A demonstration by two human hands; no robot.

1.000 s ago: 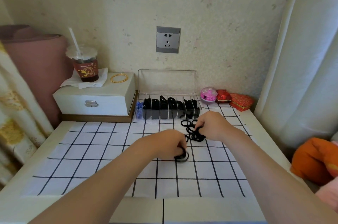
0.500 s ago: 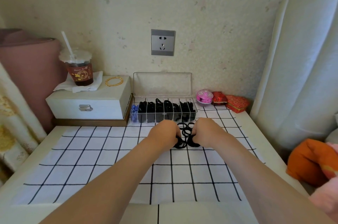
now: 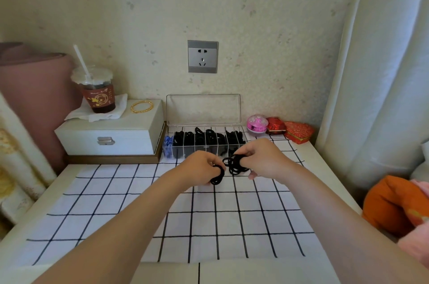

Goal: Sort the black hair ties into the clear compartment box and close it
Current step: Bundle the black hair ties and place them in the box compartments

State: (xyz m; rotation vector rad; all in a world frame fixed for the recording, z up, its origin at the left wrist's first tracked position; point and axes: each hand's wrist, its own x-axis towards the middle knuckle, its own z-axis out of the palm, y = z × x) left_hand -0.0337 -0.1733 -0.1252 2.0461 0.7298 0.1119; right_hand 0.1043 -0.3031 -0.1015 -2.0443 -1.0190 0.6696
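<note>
The left hand (image 3: 198, 167) is gripping a few black ties (image 3: 218, 177) with its fingers curled, and the right hand (image 3: 262, 158), just beside it, is pinching a bigger bunch (image 3: 234, 165) of them; both hands are staying over the checked cloth (image 3: 232, 225). Just behind the hands the box (image 3: 171, 151) is standing with its lid (image 3: 203, 109) raised upright, and more black ties are lying in its compartments.

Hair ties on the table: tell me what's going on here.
A person is sorting black hair ties. The left hand grips a small bunch, and the right hand holds a second bunch, both over the checked cloth. Behind them the clear box stands open, lid upright, with most compartments holding black ties.
</note>
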